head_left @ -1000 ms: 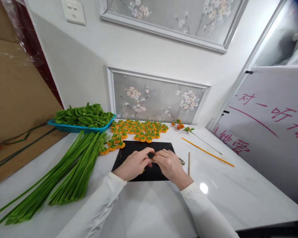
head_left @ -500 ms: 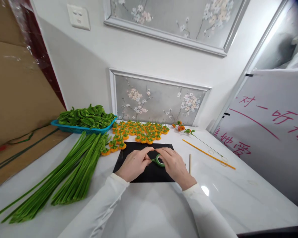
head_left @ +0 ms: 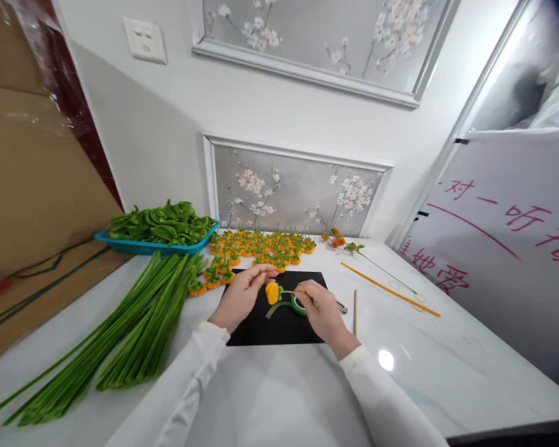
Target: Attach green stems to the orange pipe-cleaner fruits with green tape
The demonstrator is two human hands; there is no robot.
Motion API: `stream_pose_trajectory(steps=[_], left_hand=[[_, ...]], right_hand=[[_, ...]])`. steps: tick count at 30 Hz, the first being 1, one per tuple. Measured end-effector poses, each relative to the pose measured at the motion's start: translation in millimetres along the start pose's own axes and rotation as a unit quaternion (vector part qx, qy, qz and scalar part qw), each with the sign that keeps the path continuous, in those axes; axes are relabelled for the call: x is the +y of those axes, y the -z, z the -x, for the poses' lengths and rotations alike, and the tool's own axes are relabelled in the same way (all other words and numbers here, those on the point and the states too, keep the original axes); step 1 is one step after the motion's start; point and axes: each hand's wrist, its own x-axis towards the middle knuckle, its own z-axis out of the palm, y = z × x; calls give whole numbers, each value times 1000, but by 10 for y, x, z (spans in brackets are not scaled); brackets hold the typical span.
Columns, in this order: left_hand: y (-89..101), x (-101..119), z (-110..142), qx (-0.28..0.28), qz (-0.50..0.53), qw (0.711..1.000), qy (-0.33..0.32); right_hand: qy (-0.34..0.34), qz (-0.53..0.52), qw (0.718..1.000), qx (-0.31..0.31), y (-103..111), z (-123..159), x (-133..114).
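Observation:
My right hand (head_left: 323, 313) pinches the thin green stem of a small orange fuzzy flower (head_left: 272, 293), holding it sideways over a black mat (head_left: 279, 335). Beside the flower head, my left hand (head_left: 242, 297) has its fingers loosely curved and apart, with nothing visibly gripped. A roll of green floral tape (head_left: 299, 305) is partly hidden by my right hand. Its loose end (head_left: 274, 310) curls out to the left below the flower. Behind my hands, several orange flowers (head_left: 261, 243) stand head-down in rows, stems up.
Green pipe cleaners (head_left: 135, 329) lie in bundles at the left. Behind them a blue tray (head_left: 135, 246) carries green fuzzy leaves (head_left: 168, 223). To the right are a wooden stick (head_left: 355, 313), an orange pipe cleaner (head_left: 391, 289) and a finished flower stem (head_left: 386, 270).
My hands have moved apart. The orange flower now shows between them, its stem in my right fingers. My left hand has let go of the tape end, which hangs loose.

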Motion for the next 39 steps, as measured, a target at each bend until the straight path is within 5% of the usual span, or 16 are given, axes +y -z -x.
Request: stream_pose_trajectory(steps=[5,10,22,30,39], left_hand=[[-100,-24,43,-60,116,989,76],[-224,8,101,-40,184,981,39],[-237,-32,99,-7,168,985,27],[-249,98,149,-56,85,991,-91],[-186,60,122,-70,59,989,-115]], right_hand=[[-107,-168,980,-6,-65,2,-17],[-110,-237,965,-31,-162,19,-35],[-66,-183,981,3,-203,31,-122],[-42,-137,989,44,-137,20,-112],[-73,-165,984,-4,-51,-1,-31]])
